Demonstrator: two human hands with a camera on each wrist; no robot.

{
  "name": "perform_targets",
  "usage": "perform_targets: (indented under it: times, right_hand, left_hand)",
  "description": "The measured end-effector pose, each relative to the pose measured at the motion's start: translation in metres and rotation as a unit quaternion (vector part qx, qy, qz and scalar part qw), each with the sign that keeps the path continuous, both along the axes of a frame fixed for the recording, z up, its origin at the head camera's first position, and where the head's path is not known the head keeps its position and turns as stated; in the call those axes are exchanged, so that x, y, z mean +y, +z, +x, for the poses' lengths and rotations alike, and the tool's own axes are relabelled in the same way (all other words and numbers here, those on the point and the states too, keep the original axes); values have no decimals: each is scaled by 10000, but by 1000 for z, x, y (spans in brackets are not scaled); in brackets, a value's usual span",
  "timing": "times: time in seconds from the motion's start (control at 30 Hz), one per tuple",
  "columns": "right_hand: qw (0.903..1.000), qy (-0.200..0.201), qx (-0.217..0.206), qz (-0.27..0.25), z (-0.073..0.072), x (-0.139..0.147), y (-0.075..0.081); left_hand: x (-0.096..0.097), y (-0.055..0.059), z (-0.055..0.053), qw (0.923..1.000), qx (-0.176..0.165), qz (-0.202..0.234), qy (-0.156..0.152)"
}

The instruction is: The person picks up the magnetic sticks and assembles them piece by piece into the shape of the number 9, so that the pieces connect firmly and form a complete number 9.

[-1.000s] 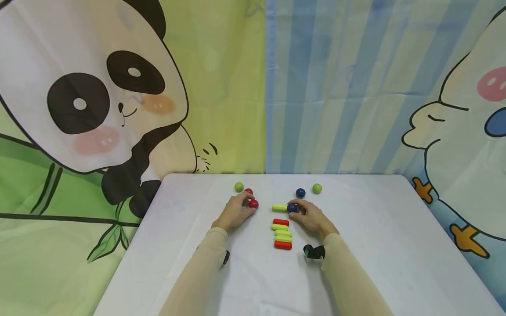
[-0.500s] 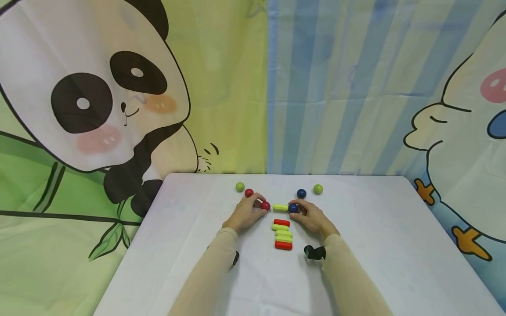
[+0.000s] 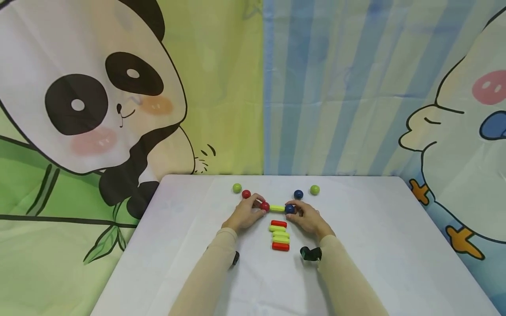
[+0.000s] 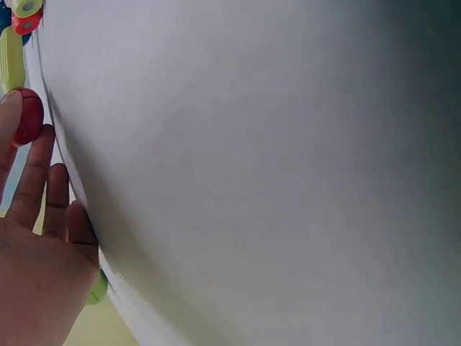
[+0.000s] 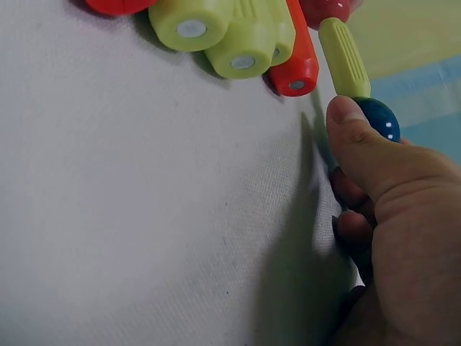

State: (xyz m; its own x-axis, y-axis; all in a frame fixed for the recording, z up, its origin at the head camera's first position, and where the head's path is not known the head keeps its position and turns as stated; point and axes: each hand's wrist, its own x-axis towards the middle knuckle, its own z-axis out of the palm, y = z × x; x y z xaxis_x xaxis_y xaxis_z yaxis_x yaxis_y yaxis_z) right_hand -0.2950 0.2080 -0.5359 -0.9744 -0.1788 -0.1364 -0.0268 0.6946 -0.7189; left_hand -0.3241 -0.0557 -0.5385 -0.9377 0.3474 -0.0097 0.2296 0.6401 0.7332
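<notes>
A yellow-green rod (image 3: 277, 208) lies crosswise on the white table (image 3: 375, 245). My left hand (image 3: 258, 209) pinches a red ball (image 3: 264, 206) against the rod's left end. My right hand (image 3: 295, 212) pinches a blue ball (image 3: 290, 209) at the rod's right end. The right wrist view shows my thumb (image 5: 353, 133) on the blue ball (image 5: 378, 119), which is joined to the rod (image 5: 344, 58). In the left wrist view my fingers (image 4: 29, 180) touch the red ball (image 4: 29, 115).
Just below the rod several red and yellow-green rods (image 3: 280, 235) lie side by side. Behind my hands sit a green ball (image 3: 236, 188), a red ball (image 3: 246, 194), a blue ball (image 3: 298, 194) and another green ball (image 3: 314, 189). Cartoon curtains hang behind the table.
My left hand carried the red ball to the right until it met the rod's left end. My right hand stayed at the rod's right end with the blue ball.
</notes>
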Motion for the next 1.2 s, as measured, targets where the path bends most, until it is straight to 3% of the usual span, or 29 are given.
perform_targets:
  times: [0.27, 0.8, 0.97, 1.2]
  right_hand:
    - [9993, 25, 200, 306, 2, 1, -5]
    - [9997, -248, 18, -82, 3, 0, -8]
    - [9996, -258, 90, -22, 3, -1, -9]
    - [9993, -320, -13, -180, 3, 0, -7]
  left_hand:
    - [0, -5, 1, 9998, -25, 197, 12]
    - [5, -6, 4, 9996, 41, -10, 275]
    - [7, 2, 5, 9994, 121, -259, 170]
    - [6, 19, 6, 9990, 396, -220, -38]
